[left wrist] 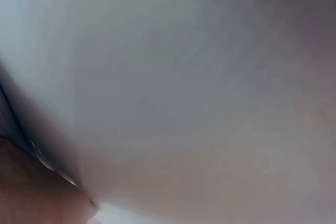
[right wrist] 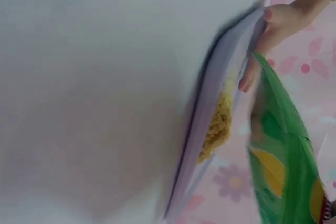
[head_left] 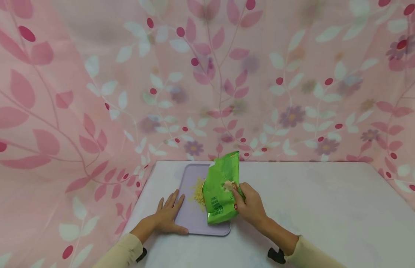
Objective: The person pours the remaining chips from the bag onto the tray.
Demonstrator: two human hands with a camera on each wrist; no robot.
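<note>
A green printed plastic bag (head_left: pixel 221 203) stands tilted over a lavender tray (head_left: pixel 190 223). My right hand (head_left: pixel 251 204) grips the bag by its right side, thumb toward me. Beside the bag's left edge, a heap of small yellowish crumbs (head_left: pixel 198 193) lies on the tray. Fingers spread, my left hand (head_left: pixel 168 216) rests on the tray's left edge. From the right wrist, the crumbs (right wrist: pixel 216 129) show in the tray (right wrist: pixel 207 98) next to the bag (right wrist: pixel 286 145). The bag's mouth is hard to make out. Only a dark bit of hand (left wrist: pixel 42 192) appears in the left wrist view.
A white table (head_left: pixel 311 208) extends to the right of the tray. Behind and to the left hangs a pink floral curtain (head_left: pixel 261 93), meeting the table's back edge. Dark wrist straps (head_left: pixel 276 256) sit at both sleeves.
</note>
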